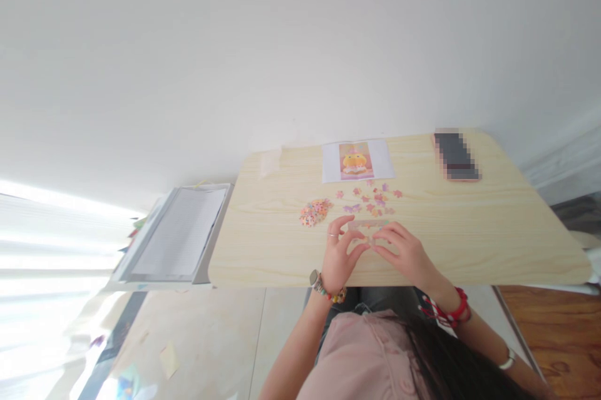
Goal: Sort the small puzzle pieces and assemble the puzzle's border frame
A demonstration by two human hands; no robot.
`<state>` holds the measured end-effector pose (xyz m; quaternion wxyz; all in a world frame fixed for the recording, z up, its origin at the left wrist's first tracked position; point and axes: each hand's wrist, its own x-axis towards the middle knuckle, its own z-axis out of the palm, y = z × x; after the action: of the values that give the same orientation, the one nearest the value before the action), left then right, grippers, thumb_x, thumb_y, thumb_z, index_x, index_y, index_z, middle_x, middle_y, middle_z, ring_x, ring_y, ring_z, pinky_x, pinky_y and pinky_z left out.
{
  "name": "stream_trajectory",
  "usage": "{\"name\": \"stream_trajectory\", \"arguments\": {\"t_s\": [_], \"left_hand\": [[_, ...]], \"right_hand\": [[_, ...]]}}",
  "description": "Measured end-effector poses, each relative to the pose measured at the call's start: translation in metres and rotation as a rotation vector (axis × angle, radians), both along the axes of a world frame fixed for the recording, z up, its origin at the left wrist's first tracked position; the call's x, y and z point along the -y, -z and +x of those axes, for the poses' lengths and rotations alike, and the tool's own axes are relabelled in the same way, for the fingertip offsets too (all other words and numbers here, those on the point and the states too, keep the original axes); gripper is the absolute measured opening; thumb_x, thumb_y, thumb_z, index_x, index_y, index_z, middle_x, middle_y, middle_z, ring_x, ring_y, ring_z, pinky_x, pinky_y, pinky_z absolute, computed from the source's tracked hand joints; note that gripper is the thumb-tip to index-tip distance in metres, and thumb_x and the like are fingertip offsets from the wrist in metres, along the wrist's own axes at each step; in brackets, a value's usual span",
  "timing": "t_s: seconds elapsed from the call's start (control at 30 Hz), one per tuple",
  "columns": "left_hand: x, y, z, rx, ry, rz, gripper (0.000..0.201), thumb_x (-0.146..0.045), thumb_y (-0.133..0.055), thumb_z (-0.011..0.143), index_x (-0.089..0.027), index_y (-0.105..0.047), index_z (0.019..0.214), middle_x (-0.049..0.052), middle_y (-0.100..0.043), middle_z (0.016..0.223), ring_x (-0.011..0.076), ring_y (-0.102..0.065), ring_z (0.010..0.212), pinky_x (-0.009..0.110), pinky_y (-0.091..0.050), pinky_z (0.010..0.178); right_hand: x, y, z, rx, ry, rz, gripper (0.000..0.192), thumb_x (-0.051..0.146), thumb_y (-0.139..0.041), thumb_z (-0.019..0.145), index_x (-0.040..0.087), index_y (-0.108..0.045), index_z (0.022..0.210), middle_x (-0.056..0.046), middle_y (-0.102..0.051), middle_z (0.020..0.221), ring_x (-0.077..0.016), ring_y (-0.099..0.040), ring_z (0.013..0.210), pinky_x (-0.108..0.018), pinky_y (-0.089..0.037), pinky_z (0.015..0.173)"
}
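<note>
**My two hands closing in around a pale pink, flat strip of jigsaw [366,223]**

The strip is lying just beyond my thumbs, between my hands and partly covered by my fingers. My left hand [337,259] and my right hand [409,256] are nearly meeting at its near side, each curling thumb and forefinger toward one another; I cannot tell whether either is pinching a small piece. Just beyond my grip, loose pink and purple jigsaw pieces [378,198] are lying scattered. To its left, a heap of small multicoloured jigsaw pieces [314,213] is resting. Farther beyond, a white paper sheet with a printed orange-yellow figure [331,163] is lying flat. Well off to the right, a dark-screened phone [455,156] is sharing the pale wood-grain table [469,231].
</note>
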<state>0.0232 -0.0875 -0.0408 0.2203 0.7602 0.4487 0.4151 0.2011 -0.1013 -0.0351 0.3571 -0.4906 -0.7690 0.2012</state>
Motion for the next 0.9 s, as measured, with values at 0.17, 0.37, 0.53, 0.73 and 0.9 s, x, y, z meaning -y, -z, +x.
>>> {"name": "stream_trajectory", "arguments": {"t_s": [0.17, 0.37, 0.53, 0.73, 0.9], "left_hand": [[0.002, 0.002, -0.006, -0.050, 0.031, -0.023, 0.015, -0.027, -0.061, 0.079, -0.022, -0.059, 0.093, 0.008, -0.047, 0.119, 0.0228, -0.046, 0.110, 0.038, -0.047, 0.083], [0.005, 0.005, -0.009, -0.063, -0.003, -0.040, 0.015, -0.026, -0.057, 0.082, -0.023, -0.059, 0.096, 0.008, -0.047, 0.118, 0.0227, -0.046, 0.110, 0.039, -0.047, 0.083], [0.006, 0.001, -0.006, -0.032, -0.032, -0.089, 0.012, -0.024, -0.053, 0.085, -0.022, -0.060, 0.093, 0.008, -0.047, 0.119, 0.0215, -0.046, 0.110, 0.038, -0.045, 0.085], [0.004, -0.004, -0.001, 0.002, -0.017, -0.118, 0.011, -0.021, -0.053, 0.084, -0.022, -0.060, 0.093, 0.007, -0.046, 0.120, 0.0204, -0.046, 0.110, 0.036, -0.045, 0.086], [0.003, -0.005, 0.003, 0.034, -0.077, -0.176, 0.007, -0.022, -0.057, 0.082, -0.021, -0.061, 0.087, 0.007, -0.048, 0.118, 0.0221, -0.046, 0.111, 0.043, -0.041, 0.094]], "right_hand": [[0.000, 0.003, 0.000, 0.037, -0.016, -0.008, 0.014, 0.027, -0.049, 0.084, 0.023, -0.059, 0.093, -0.005, -0.057, 0.089, -0.0183, -0.058, 0.085, -0.034, -0.050, 0.077], [0.003, 0.007, 0.000, 0.069, 0.010, 0.001, 0.013, 0.029, -0.050, 0.083, 0.023, -0.059, 0.091, -0.006, -0.059, 0.088, -0.0199, -0.058, 0.087, -0.036, -0.049, 0.078], [0.005, 0.007, -0.002, 0.103, 0.055, 0.062, 0.012, 0.030, -0.050, 0.084, 0.023, -0.058, 0.090, -0.006, -0.058, 0.087, -0.0208, -0.057, 0.088, -0.037, -0.048, 0.080], [0.004, 0.003, -0.001, 0.202, 0.071, 0.157, 0.013, 0.029, -0.050, 0.084, 0.021, -0.059, 0.090, -0.008, -0.058, 0.088, -0.0211, -0.056, 0.087, -0.037, -0.046, 0.079], [0.005, 0.000, -0.002, 0.240, 0.114, 0.201, 0.013, 0.030, -0.051, 0.084, 0.021, -0.060, 0.086, -0.008, -0.060, 0.085, -0.0212, -0.056, 0.083, -0.038, -0.045, 0.076]]}}
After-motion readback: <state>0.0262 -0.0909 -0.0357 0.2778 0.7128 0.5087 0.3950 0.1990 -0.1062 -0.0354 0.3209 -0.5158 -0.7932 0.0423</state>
